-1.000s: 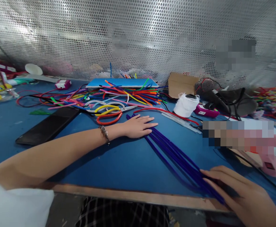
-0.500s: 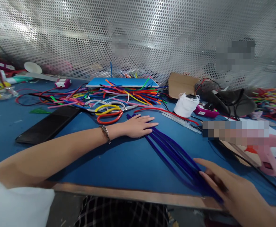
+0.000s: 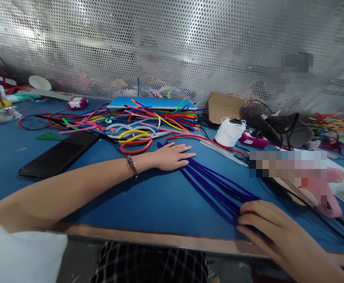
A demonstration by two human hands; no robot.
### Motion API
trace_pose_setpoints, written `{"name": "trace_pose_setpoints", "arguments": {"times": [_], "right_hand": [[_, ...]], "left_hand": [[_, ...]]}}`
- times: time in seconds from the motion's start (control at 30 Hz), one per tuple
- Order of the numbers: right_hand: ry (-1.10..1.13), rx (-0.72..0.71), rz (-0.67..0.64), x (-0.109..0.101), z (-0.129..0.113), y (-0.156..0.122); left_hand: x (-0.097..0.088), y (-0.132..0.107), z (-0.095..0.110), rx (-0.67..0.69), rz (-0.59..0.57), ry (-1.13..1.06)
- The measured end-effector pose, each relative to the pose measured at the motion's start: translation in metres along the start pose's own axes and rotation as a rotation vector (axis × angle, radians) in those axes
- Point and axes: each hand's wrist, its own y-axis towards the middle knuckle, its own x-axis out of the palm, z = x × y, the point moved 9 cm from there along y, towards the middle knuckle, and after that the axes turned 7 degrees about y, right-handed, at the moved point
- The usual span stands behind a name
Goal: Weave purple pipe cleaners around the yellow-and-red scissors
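Observation:
A fanned bundle of dark blue pipe cleaners (image 3: pixel 213 185) lies slanting across the blue table. My left hand (image 3: pixel 172 156) rests flat on its far end, fingers stretched and spread, covering part of the stems. At the near end, close to the table's front edge, the fingers of my right hand (image 3: pixel 278 226) are closed round the bundle; the tips of the stems are hidden there. Just beyond my left wrist lie scissors with red and yellow handles (image 3: pixel 136 151). A single red pipe cleaner (image 3: pixel 207 140) curves past my left fingertips.
Behind the scissors is a heap of multicoloured pipe cleaners (image 3: pixel 174 118). A black flat case (image 3: pixel 58 155) lies at left. White thread (image 3: pixel 229 134), a cardboard flap (image 3: pixel 225 108) and a pink glue gun (image 3: pixel 332 198) with its cable are at right. A perforated metal screen (image 3: pixel 172 47) stands behind.
My right hand has shifted slightly left and closed over the near ends of the blue pipe cleaners, which now lie straighter. My left hand has stayed in place.

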Motion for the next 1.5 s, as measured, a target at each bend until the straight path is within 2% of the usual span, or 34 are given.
{"name": "trace_pose_setpoints", "arguments": {"times": [0.23,0.47,0.6,0.7,0.73,0.8,0.97,1.03,1.33,1.43,1.5], "right_hand": [[-0.286,-0.154,0.071,-0.017,-0.024,0.006],[-0.340,-0.182,-0.032,-0.003,-0.015,-0.010],[-0.227,-0.082,0.048,-0.021,-0.007,-0.007],[-0.156,0.056,0.135,-0.038,0.000,0.010],[-0.157,0.064,0.155,-0.039,-0.002,0.019],[-0.177,0.062,0.145,-0.029,-0.007,0.042],[-0.096,0.105,-0.128,0.042,-0.001,0.092],[-0.075,0.109,-0.163,0.056,0.004,0.101],[-0.044,-0.011,-0.067,0.052,0.007,0.102],[-0.003,-0.025,-0.051,0.051,0.009,0.101],[0.026,-0.032,-0.056,0.050,0.009,0.100]], "left_hand": [[0.000,0.000,0.000,-0.004,0.004,0.004],[-0.001,0.001,0.000,0.003,0.009,-0.004],[-0.001,0.000,0.000,0.008,0.017,-0.018],[0.000,0.000,0.000,0.018,0.030,-0.028],[0.000,0.000,0.000,0.022,0.036,-0.031],[0.000,0.001,0.000,0.031,0.052,-0.036],[-0.003,0.002,-0.001,0.048,0.101,-0.062],[-0.005,0.002,-0.003,0.047,0.131,-0.078],[-0.011,0.001,-0.009,-0.009,0.212,-0.102],[-0.024,-0.009,-0.020,-0.059,0.234,-0.095],[-0.034,-0.024,-0.029,-0.073,0.236,-0.084]]}}
